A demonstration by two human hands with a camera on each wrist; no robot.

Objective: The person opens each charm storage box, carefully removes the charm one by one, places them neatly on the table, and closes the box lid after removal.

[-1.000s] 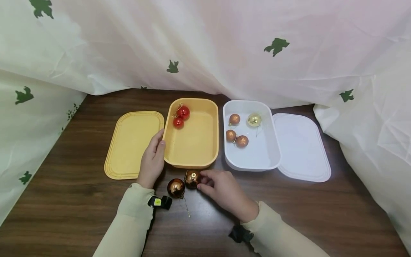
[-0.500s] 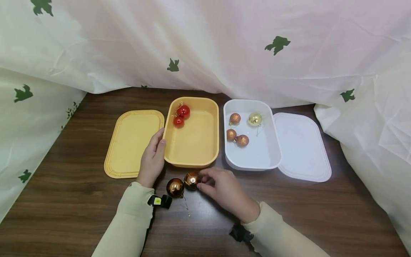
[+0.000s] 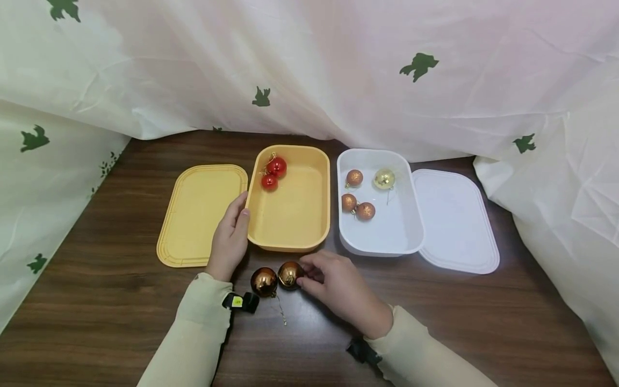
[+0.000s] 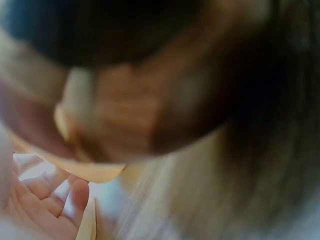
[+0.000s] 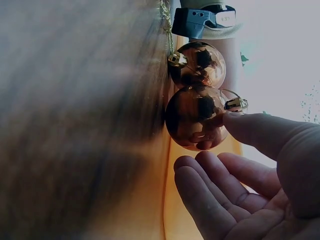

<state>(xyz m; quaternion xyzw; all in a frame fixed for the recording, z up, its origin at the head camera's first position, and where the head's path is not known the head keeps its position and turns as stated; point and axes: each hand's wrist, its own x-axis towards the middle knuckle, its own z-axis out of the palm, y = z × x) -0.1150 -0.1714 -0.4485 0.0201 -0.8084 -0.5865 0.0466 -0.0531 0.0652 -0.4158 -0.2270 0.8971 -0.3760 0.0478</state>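
Observation:
In the head view my left hand (image 3: pixel 229 241) rests against the outer left wall of a yellow box (image 3: pixel 289 248), fingers and thumb along its side. My right hand (image 3: pixel 342 287) pinches the right side of a shiny brown Christmas bauble (image 5: pixel 194 119) on the table, thumb beside its gold cap. A second brown bauble (image 3: pixel 264 282) touches it on the left, its gold string trailing on the wood. Two red baubles (image 3: pixel 276 167) lie in the far left of the yellow box. In the left wrist view a blurred bauble (image 4: pixel 125 115) hides most of the scene.
A white box (image 3: pixel 382 242) to the right holds several baubles, copper glitter ones (image 3: pixel 365 211) and one pale gold (image 3: pixel 384 179). A yellow lid (image 3: pixel 200 215) lies left, a white lid (image 3: pixel 456 220) right. White cloth (image 3: pixel 309 64) hangs behind the wooden table (image 3: pixel 121 290).
The bauble at my right fingers has turned: its gold cap, on top before, no longer shows in the head view. My left hand stays at the yellow box.

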